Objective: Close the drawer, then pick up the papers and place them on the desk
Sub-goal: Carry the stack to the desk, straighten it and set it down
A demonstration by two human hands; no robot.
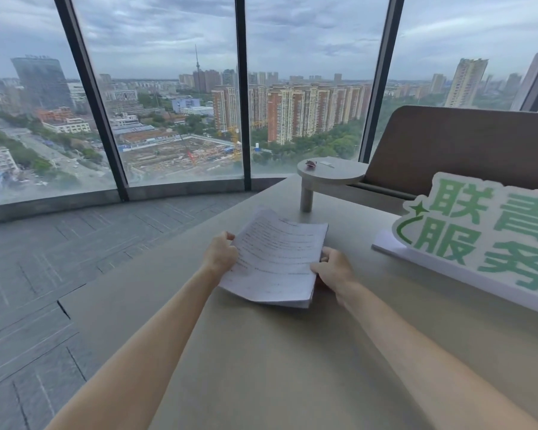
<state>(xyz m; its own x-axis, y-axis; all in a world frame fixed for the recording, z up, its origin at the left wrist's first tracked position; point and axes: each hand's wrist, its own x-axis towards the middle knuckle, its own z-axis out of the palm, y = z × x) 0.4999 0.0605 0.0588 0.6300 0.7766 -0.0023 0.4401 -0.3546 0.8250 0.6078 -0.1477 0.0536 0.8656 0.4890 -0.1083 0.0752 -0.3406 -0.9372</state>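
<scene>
A stack of white printed papers (277,257) lies low over the beige desk (261,352), its near edge touching or almost touching the top. My left hand (221,254) grips the stack's left edge. My right hand (332,270) grips its right near corner, thumb on top. Both arms reach forward across the desk. No drawer is in view.
A white sign with large green characters (484,237) stands on the desk to the right. A small round raised shelf (331,173) on a post sits beyond the papers, with small items on it. A brown panel (463,144) rises behind. Floor and tall windows lie to the left.
</scene>
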